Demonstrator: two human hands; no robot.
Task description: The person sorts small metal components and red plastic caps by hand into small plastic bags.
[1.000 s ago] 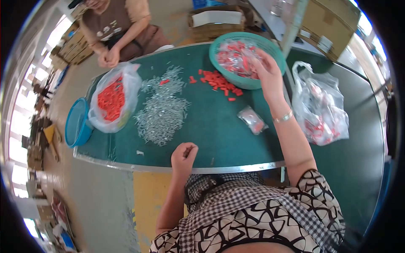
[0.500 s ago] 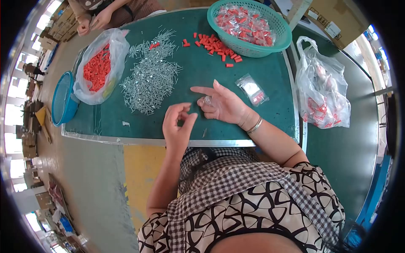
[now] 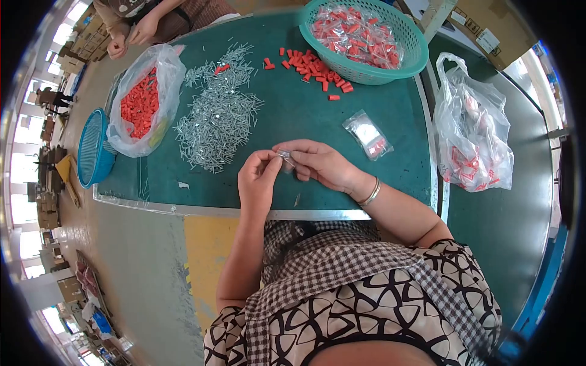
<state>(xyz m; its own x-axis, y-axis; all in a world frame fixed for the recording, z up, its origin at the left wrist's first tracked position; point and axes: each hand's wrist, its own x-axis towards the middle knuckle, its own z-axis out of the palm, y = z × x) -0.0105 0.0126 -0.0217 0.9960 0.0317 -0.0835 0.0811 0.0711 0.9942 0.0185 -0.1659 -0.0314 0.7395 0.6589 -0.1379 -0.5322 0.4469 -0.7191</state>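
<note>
Above the table's front edge, my left hand point(image 3: 257, 178) pinches one side of a small clear bag point(image 3: 285, 157) between thumb and finger. My right hand point(image 3: 323, 166), with bangles at its wrist, grips the bag's other side, its fingers curled. Whether anything lies inside the bag is too small to tell. A large pile of metal screws point(image 3: 220, 125) is spread left of my hands. Loose red plugs point(image 3: 314, 67) lie beyond them, beside a green basket point(image 3: 414, 63) of filled bags. To the right lies a flat clear packet point(image 3: 369, 135) with something red at one end.
A plastic bag point(image 3: 170, 70) of red plugs stands at the table's left, near a blue basket point(image 3: 91, 149). A white carrier bag point(image 3: 479, 131) lies to the right, below a cardboard box point(image 3: 491, 30). Another person's hands point(image 3: 131, 36) are at the upper left.
My left hand has moved to the clear bag and closed on it. My right hand has turned over from palm up, its extended finger now bent in. The other person's hands have shifted slightly.
</note>
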